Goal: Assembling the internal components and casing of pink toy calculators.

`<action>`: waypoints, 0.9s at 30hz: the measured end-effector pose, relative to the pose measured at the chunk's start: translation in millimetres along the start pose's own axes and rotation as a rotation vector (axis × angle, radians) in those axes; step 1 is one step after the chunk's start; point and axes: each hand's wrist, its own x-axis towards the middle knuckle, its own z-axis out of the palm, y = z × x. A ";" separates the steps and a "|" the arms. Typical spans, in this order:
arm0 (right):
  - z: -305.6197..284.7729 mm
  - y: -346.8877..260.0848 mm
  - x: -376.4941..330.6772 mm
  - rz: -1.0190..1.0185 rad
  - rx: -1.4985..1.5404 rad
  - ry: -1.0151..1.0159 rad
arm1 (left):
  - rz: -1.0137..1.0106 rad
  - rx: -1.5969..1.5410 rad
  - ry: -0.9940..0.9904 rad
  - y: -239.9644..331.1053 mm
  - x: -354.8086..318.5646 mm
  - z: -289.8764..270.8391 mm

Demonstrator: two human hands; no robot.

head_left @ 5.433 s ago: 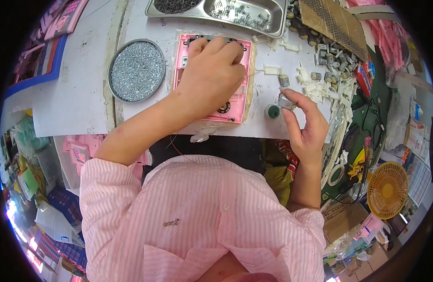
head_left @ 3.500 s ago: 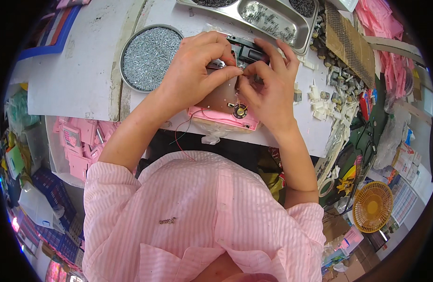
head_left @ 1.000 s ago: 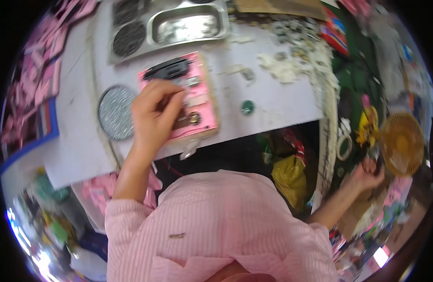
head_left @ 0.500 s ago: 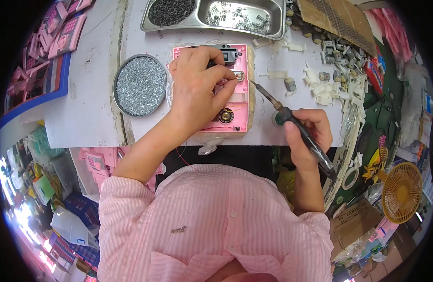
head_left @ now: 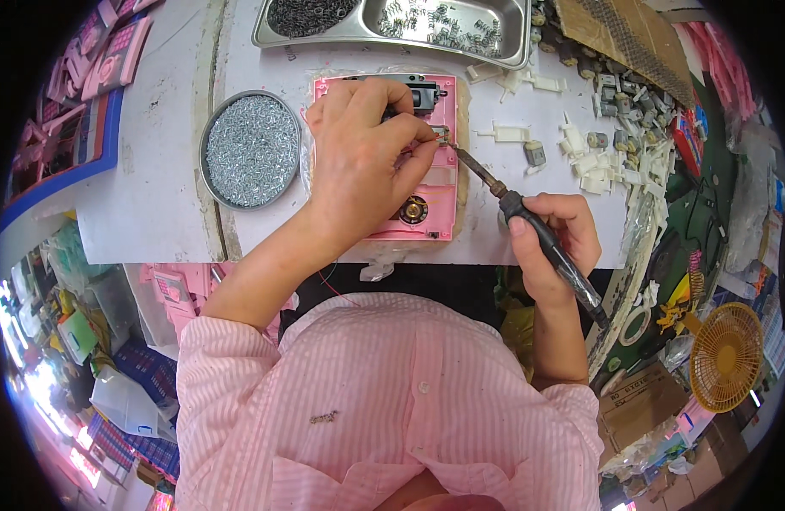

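Observation:
An open pink plastic case [head_left: 444, 198] lies on the table in front of me. My left hand [head_left: 354, 162] rests over it, thumb and forefinger pinching a thin wire against a small metal part [head_left: 442, 134] at the case's right side. In my right hand [head_left: 556, 238] is a soldering iron [head_left: 513, 204], held like a pen, its tip at that metal part; whether it touches is too small to tell. A black mechanism [head_left: 426, 97] sits at the case's top and a round gold-and-black part [head_left: 413, 209] near its bottom. My left hand hides the case's left half.
A round dish of small silver pieces [head_left: 251, 152] stands left. Behind the case is a metal tray [head_left: 516, 53] with springs. Small motors and white plastic parts [head_left: 592, 162] lie heaped right. A blue-edged container [head_left: 111, 136] holds pink parts, far left; an orange fan [head_left: 726, 358] stands lower right.
The soldering iron's tip has moved left and up to the small metal part by my left fingertips. My left hand keeps its pinch. The whole view has shifted slightly.

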 end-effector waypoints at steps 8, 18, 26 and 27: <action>0.3 -0.8 2.5 -0.002 -0.072 -0.029 | 0.002 0.008 -0.001 0.3 -0.7 -0.1; 0.6 -7.7 6.6 -0.007 -0.028 -0.021 | -0.014 0.009 0.024 1.3 -0.5 2.5; 2.0 -6.7 7.8 -0.013 -0.063 -0.027 | 0.004 0.024 0.023 1.6 0.2 1.6; 1.8 -6.1 7.9 -0.013 -0.080 -0.037 | 0.006 0.022 0.025 1.6 0.2 1.7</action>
